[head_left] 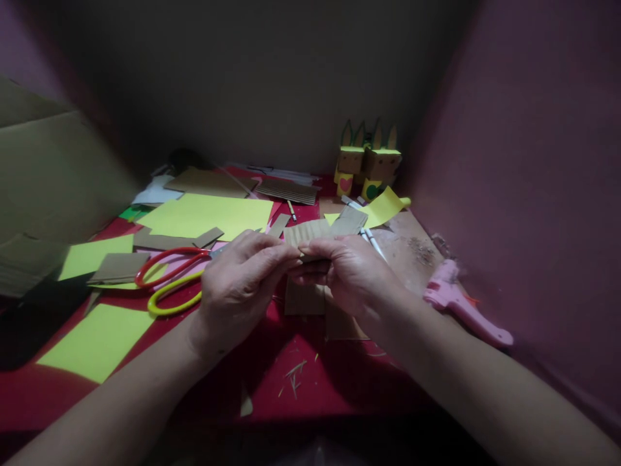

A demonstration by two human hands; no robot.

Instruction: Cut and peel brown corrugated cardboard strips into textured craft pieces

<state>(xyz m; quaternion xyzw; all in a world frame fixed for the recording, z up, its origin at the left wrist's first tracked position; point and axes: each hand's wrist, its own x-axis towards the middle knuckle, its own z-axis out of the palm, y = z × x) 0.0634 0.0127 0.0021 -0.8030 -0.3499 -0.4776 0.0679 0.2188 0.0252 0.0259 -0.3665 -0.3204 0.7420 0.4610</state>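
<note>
Between my two hands is a small piece of corrugated cardboard (306, 231), its ridged face turned up. My left hand (245, 278) pinches its left edge, fingers curled. On the right edge, my right hand (356, 272) has its thumb on top and its fingers folded beneath. Below them, flat cardboard pieces (305, 299) lie on the red table. Beside my left hand rest scissors (169, 268) with one red and one yellow handle loop; my hand hides part of them. Another cardboard strip (349, 221) lies just beyond my right hand.
Yellow paper sheets (208, 213) and cardboard scraps spread across the left side. Two cardboard figures with pointed ears (371, 162) stand at the back right. A pink glue gun (463, 304) lies at the right edge. A pencil (292, 210) and small trimmings (295, 375) are on the table (272, 401).
</note>
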